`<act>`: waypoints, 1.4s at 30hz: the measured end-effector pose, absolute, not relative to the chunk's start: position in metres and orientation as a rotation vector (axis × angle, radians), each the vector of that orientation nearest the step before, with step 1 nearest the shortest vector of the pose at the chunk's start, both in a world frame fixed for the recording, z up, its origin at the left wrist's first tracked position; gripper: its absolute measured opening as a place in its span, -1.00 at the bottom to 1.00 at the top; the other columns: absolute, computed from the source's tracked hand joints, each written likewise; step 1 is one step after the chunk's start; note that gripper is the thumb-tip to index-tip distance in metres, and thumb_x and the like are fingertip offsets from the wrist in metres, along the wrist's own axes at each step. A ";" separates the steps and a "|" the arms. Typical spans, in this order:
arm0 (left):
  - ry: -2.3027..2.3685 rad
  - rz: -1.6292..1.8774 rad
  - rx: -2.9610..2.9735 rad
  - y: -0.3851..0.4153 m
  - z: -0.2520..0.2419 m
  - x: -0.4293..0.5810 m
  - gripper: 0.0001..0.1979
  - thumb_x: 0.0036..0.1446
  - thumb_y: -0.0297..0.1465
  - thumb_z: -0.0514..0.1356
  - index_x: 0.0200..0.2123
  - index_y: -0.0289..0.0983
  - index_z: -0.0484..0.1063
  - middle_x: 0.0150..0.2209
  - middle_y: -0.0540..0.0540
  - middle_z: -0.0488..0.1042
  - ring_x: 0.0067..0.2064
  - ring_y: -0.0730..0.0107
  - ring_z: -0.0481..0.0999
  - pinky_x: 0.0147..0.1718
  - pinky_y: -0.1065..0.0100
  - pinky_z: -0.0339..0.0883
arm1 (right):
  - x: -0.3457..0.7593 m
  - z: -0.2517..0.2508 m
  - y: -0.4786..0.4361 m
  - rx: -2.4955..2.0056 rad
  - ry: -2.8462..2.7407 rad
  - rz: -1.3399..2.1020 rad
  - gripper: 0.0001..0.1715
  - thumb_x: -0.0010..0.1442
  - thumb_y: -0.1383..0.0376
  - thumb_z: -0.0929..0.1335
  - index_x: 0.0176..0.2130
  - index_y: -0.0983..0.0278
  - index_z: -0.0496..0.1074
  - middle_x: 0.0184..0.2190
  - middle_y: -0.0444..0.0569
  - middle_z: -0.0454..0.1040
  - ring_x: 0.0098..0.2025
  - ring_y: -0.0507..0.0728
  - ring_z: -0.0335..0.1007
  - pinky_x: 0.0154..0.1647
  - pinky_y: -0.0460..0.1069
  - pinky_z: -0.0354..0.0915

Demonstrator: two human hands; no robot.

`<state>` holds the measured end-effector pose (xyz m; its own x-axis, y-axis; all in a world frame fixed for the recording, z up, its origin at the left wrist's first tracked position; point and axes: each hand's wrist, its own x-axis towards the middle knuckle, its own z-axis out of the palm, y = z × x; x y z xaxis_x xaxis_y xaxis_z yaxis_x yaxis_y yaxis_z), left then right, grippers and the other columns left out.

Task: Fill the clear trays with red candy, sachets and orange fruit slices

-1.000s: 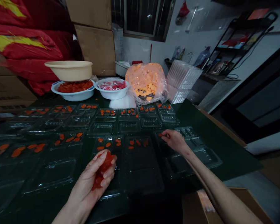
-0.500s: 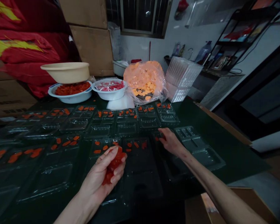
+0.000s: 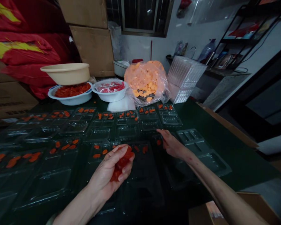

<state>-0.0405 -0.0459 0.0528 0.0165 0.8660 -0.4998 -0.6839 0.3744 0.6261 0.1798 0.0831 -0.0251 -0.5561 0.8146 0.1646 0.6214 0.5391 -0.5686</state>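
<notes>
My left hand (image 3: pixel 111 170) is cupped and closed round a handful of red-orange pieces (image 3: pixel 121 163), held above the near row of clear plastic trays (image 3: pixel 140 184). My right hand (image 3: pixel 172 145) reaches over a tray to the right, palm down, fingertips close to a red piece (image 3: pixel 158 142) lying in a small compartment; what the fingers hold, if anything, is hidden. Many trays in two rows carry a few red-orange pieces (image 3: pixel 65 146) in their top compartments.
At the back stand a white bowl of red pieces (image 3: pixel 70 92) with a beige bowl (image 3: pixel 65 72) on it, a second white bowl (image 3: pixel 110 89), a bag of orange pieces (image 3: pixel 146 80) and a stack of empty clear trays (image 3: pixel 184 78). A cardboard box (image 3: pixel 236 207) sits below right.
My left hand has carried its handful rightward and a little forward. My right hand has drifted slightly left and lower over the tray. The view has shifted a little.
</notes>
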 end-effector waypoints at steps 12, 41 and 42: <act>0.900 1.166 0.289 -0.033 0.049 -0.033 -0.84 0.02 -0.35 0.18 -0.40 -0.28 0.24 -0.51 -0.04 0.34 -0.66 0.66 0.14 -0.77 0.60 -0.13 | 0.195 -0.023 0.095 -1.134 -2.034 0.630 -0.59 0.06 0.51 0.13 -0.11 0.32 0.31 -0.26 0.01 0.36 -0.41 0.02 0.35 -0.37 -0.05 0.30; 0.882 1.148 0.326 -0.020 0.043 -0.021 -0.80 -0.02 -0.33 0.21 -0.41 -0.27 0.22 -0.55 -0.01 0.33 -0.69 0.66 0.14 -0.75 0.56 -0.20 | 0.177 -0.024 0.079 -1.271 -2.253 0.289 -0.85 0.14 0.43 0.27 -0.40 0.25 0.41 -0.42 -0.08 0.44 -0.27 0.11 0.27 -0.23 0.01 0.09; 0.879 1.152 0.325 -0.019 0.043 -0.021 -0.80 -0.02 -0.34 0.21 -0.41 -0.27 0.22 -0.55 -0.01 0.34 -0.68 0.66 0.14 -0.75 0.56 -0.20 | 0.177 -0.024 0.080 -1.266 -2.223 0.302 -0.87 0.13 0.43 0.28 -0.39 0.25 0.41 -0.42 -0.09 0.44 -0.27 0.11 0.27 -0.22 0.01 0.09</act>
